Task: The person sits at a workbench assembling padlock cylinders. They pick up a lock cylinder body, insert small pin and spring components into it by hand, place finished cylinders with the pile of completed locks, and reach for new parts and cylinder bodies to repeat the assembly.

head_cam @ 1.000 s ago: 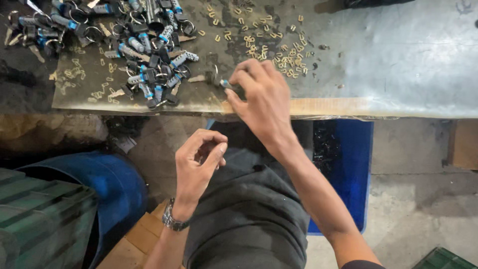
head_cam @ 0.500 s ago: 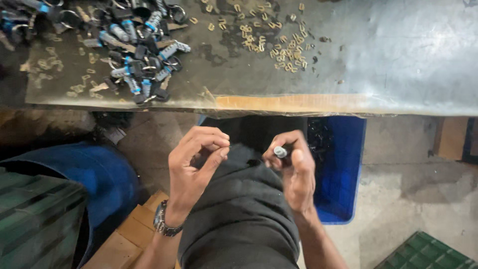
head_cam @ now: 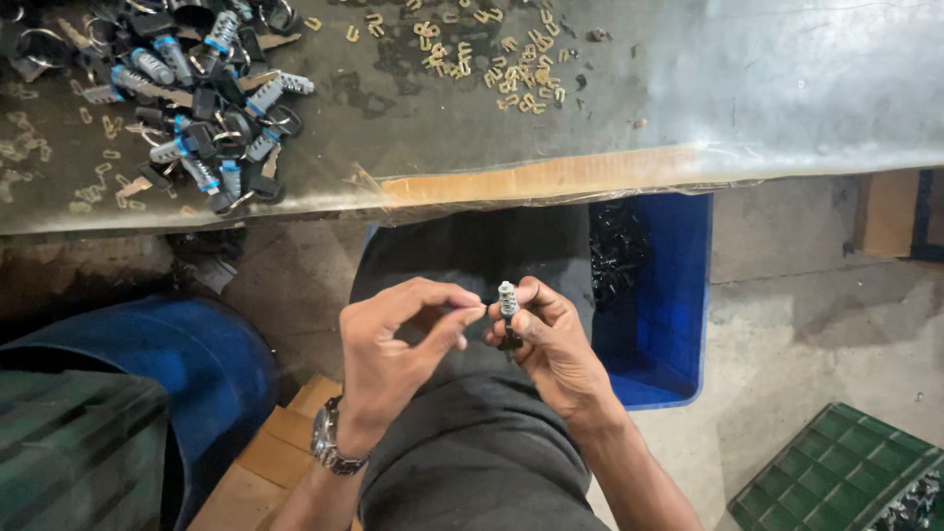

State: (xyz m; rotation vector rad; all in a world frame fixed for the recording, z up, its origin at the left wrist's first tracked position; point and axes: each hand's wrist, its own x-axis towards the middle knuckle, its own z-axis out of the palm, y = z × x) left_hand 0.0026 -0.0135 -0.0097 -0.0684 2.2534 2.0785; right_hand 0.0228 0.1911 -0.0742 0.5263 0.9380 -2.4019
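Both hands are up over my lap, below the edge of the bench.

My right hand has a small lock cylinder — silvery ribbed top, dark lower part — upright in a closed grip, thumb and fingers wrapped round its lower half so only the top stands clear.

My left hand is just beside it, thumb and forefinger pinched together with the tips pointing at the cylinder's top. If something is between those tips it is too small to make out; I cannot tell whether they touch the cylinder. A wristwatch sits on that wrist.

On the bench, upper left: a heap of lock cylinders and keys, silver bodies with blue bands, black key heads, wire rings mixed in. Top centre, well apart from the heap — a scatter of small brass clips. More of the same pale bits lie at the far left edge.

Under the bench: a blue plastic crate to my right, dark parts piled in its far corner. A blue drum to my left. A green grid-topped crate on the floor, lower right. Dark grey trousers fill the bottom centre.
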